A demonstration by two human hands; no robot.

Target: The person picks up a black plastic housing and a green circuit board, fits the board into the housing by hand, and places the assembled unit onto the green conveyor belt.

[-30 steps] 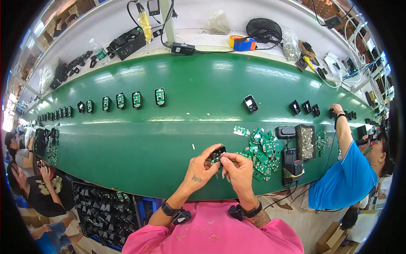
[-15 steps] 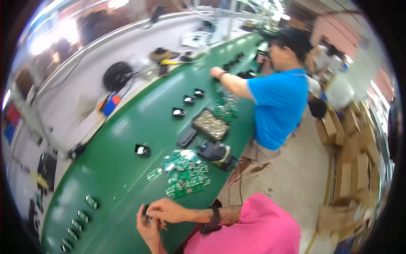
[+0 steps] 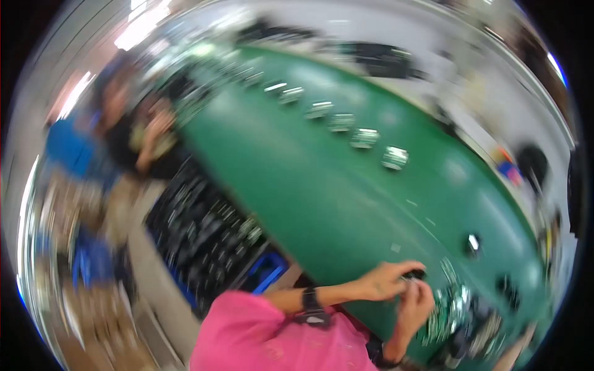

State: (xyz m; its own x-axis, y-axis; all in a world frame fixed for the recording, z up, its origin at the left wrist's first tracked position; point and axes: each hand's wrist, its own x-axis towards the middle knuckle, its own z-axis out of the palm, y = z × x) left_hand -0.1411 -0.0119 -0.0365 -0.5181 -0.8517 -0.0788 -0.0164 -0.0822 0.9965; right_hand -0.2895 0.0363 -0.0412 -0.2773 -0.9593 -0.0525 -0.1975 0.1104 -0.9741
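My left hand [image 3: 390, 280] reaches across the green bench and closes around a small black part [image 3: 416, 273]. Just below it, my right hand [image 3: 416, 306] pinches at the same part, fingertips against its underside. Motion blur and my fingers hide its details. Beside my right hand lies a heap of green circuit boards [image 3: 455, 309]. A row of small black pieces topped with green boards, among them a near one [image 3: 395, 157], runs away along the bench.
A large bin of black parts [image 3: 201, 232] with blue edges stands left of the bench [image 3: 297, 185]. Another person [image 3: 145, 133] works at the far left. One black piece [image 3: 473, 244] sits beyond the heap, and cartons [image 3: 93, 309] fill the lower left.
My view has swung left, bringing the parts bin and another worker into sight while the blue-shirted person on the right has left it. Both hands stay together at the black part.
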